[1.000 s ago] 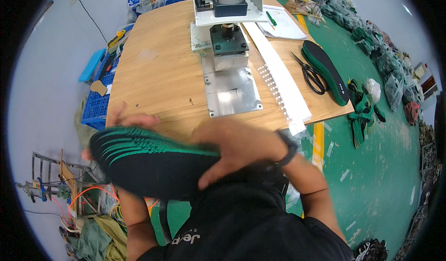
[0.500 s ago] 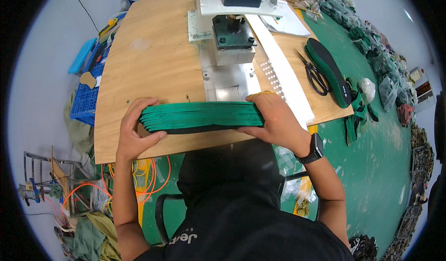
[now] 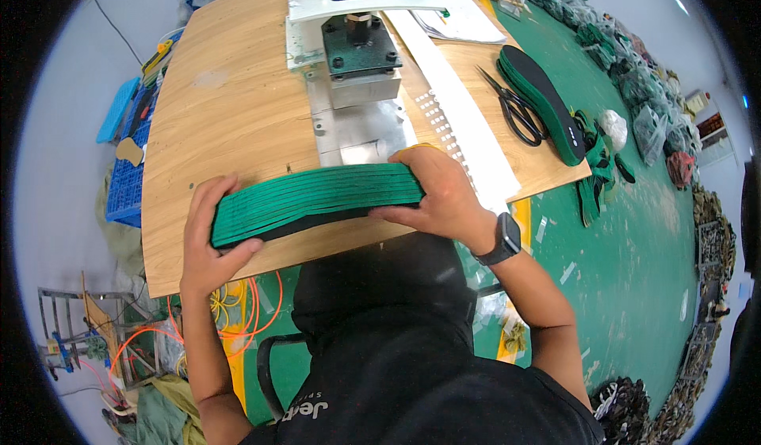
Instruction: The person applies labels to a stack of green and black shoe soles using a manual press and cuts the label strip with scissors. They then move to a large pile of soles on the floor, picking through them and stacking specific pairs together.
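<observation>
A thick stack of green insoles (image 3: 317, 199) with a black underside spans both my hands above the table's near edge. Its layered edges face up, and the stack bows, with its middle arched toward the machine. My left hand (image 3: 212, 235) wraps the left end, thumb below and fingers behind. Around the right end my right hand (image 3: 444, 191) is closed, thumb side toward the machine. Just beyond the stack lies the metal base plate (image 3: 357, 132) of a press (image 3: 361, 57) with a dark top block.
Black scissors (image 3: 519, 116) and another insole stack (image 3: 543, 104) lie at the table's right. A long white strip (image 3: 460, 104) runs beside the press, near small white pieces. Blue baskets (image 3: 127, 179) stand left. Green scraps (image 3: 590, 179) hang off the right corner. Orange hoses (image 3: 254, 310) lie below.
The insole stack has gone from nearly straight to bowed, its left end tilted lower. Both hands keep their hold. The whole view has shifted, moving the table and press leftward in the picture.
</observation>
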Demonstrator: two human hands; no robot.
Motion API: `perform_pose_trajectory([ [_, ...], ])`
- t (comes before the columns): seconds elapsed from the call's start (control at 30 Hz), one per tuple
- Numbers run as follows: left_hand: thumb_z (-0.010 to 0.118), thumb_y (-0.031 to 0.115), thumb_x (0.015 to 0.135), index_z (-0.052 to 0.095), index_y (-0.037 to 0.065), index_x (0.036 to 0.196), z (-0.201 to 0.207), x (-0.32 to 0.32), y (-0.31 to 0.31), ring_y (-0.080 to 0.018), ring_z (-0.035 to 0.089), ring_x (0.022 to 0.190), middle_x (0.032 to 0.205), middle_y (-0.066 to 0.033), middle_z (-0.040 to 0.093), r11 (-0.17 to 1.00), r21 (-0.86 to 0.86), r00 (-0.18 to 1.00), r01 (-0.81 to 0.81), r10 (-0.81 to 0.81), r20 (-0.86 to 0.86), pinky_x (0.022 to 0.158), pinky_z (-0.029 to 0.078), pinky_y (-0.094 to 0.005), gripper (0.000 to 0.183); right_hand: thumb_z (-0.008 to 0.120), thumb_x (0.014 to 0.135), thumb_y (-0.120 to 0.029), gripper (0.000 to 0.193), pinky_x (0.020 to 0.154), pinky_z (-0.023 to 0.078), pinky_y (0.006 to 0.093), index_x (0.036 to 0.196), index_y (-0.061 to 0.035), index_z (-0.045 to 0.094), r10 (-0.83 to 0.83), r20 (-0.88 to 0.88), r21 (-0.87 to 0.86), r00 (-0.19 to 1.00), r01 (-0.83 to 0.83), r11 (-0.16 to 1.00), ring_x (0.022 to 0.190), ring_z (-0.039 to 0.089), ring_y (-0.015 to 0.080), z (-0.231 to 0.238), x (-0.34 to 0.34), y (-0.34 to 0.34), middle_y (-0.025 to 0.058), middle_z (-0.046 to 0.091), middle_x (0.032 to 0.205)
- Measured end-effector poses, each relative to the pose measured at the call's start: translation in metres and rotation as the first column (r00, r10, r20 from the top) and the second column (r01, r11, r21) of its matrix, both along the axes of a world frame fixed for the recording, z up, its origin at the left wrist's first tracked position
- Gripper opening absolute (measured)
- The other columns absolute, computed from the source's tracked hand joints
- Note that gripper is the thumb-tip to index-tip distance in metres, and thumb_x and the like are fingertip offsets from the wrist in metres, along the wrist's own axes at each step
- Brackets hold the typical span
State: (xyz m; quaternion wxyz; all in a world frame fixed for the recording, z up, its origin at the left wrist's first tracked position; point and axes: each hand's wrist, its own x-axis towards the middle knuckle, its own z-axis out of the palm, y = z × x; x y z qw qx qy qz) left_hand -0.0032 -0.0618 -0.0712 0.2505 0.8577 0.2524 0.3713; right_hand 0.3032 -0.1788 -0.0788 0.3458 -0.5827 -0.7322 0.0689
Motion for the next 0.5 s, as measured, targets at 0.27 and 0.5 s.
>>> perform_pose_trajectory([
  [0.27,0.076,0.018,0.057,0.054,0.000,0.114,-0.010,-0.001,0.001,-0.0297,0.054,0.101,0.109,-0.0162,0.055,0.997,0.076,1.000,-0.007,0.006,0.008,0.091,0.040,-0.0362,0.064,0.079,0.070,-0.023,0.064,0.084,0.043,0.0329,0.120,-0.0011,0.046,0.065,-0.216,-0.003,0.974,-0.068,0.998,0.097,0.053,0.0282,-0.002,0.005,-0.011,0.0168,0.051,0.105],
  [0.5,0.072,0.013,0.064,0.052,0.001,0.121,-0.007,-0.005,0.000,-0.0228,0.053,0.103,0.108,-0.0106,0.056,0.968,-0.225,0.987,-0.113,0.134,0.083,0.093,0.040,-0.0335,0.061,0.075,0.075,-0.020,0.056,0.083,0.044,0.0304,0.120,-0.0028,0.047,-0.039,-0.341,-0.077,0.939,0.013,0.997,0.096,0.057,0.0221,-0.008,-0.003,-0.008,0.0126,0.058,0.103],
])
